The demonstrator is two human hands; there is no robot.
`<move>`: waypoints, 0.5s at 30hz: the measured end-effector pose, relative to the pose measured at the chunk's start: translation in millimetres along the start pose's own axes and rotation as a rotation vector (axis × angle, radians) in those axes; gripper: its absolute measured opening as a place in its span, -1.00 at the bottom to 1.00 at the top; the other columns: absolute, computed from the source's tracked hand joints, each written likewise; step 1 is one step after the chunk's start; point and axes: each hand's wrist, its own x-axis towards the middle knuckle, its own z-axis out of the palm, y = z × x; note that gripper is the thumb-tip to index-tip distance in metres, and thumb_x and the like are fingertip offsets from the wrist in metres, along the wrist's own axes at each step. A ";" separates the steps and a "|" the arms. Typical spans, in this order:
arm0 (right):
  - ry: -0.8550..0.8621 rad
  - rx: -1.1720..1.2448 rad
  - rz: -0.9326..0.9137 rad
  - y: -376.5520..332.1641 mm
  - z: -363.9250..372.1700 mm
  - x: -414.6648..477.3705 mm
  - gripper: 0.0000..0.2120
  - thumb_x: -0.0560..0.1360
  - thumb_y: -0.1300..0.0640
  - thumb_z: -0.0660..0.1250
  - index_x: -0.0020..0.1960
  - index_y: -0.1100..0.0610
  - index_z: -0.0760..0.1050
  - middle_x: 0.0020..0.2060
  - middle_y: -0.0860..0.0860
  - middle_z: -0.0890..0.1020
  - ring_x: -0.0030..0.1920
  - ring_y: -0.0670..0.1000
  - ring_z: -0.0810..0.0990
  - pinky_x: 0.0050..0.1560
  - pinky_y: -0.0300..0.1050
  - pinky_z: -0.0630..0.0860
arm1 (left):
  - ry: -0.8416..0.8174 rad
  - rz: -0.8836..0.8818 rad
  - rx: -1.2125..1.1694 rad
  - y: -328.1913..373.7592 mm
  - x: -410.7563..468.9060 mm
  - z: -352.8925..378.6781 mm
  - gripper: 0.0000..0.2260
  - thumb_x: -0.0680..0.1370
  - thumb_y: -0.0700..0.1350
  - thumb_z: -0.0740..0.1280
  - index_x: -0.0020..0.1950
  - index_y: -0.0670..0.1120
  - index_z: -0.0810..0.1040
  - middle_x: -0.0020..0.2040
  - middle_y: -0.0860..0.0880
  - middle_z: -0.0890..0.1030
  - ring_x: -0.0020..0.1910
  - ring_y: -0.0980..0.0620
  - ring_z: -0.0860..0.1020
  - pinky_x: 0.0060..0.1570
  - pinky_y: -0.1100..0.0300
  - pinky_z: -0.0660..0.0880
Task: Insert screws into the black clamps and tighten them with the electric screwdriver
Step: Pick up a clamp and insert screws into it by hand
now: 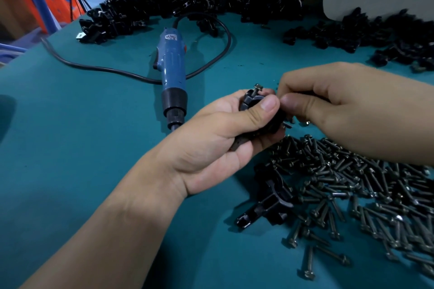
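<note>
Black clamp (252, 101) gripped in L hand (211, 145), screw (258, 88) poking up above thumb; R hand (328, 98) fingertips pinch clamp's right edge, elec screwdriver (172, 70) beyond L fingers

- Broad bare stretch of teal table (70, 136) on the left, a hand could pass freely there.
- Electric screwdriver (172, 73) lies lengthwise mid-table, barring any sideways sweep; its tip is just beside the left hand (211, 143).
- Its cable (98, 69) loops behind it and trails off to the left.
- Back heap of clamps (187, 4) walls the far edge, and the right heap of clamps (375, 35) crowds the far right; a bare gap lies between them.
- Screws (364, 190) lie thick at lower right, with a loose clamp (270, 204) at their left fringe.
- The left hand and right hand (328, 101) meet on a held clamp (253, 101), filling the centre.
</note>
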 end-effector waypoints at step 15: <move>0.040 0.151 -0.065 5.0 -5.2 -1.1 -0.85 0.38 -0.07 0.29 -0.14 -0.12 0.61 -0.33 -0.22 0.69 -0.34 -0.21 0.67 -0.19 -0.10 0.62 | 0.056 -0.019 0.032 -0.8 -0.7 3.7 -0.90 0.58 -0.18 0.35 0.01 -0.17 0.65 -0.09 -0.02 0.67 -0.05 0.13 0.63 0.10 0.22 0.61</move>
